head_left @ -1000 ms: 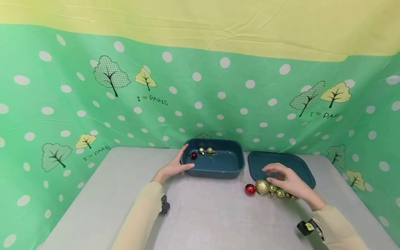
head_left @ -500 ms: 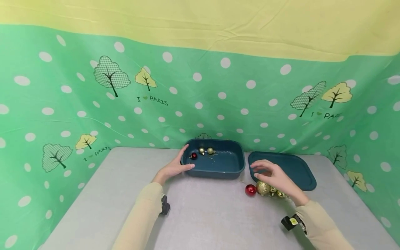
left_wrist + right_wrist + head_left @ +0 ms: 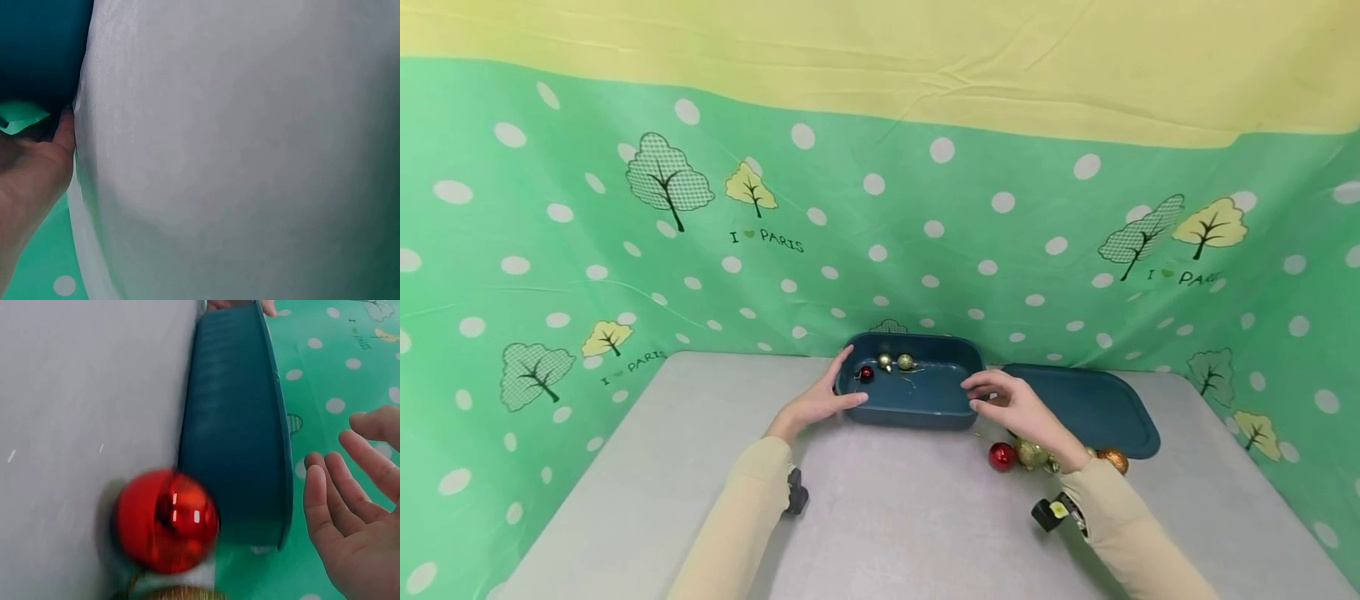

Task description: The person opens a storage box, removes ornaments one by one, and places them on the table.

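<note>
Grey table [image 3: 880, 517] is holding a teal box [image 3: 917, 400]; left hand [image 3: 816, 404] is gripping its edge, while right hand [image 3: 1011, 408], fingers spread and empty, is moving from the baubles [image 3: 1030, 454] toward the box.

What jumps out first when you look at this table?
A dark teal tub sits mid-table, three small baubles inside, a hand at each end: left hand gripping the rim, right hand open. Shiny ornaments, a red ball foremost, cluster before the lid to its right.
</note>
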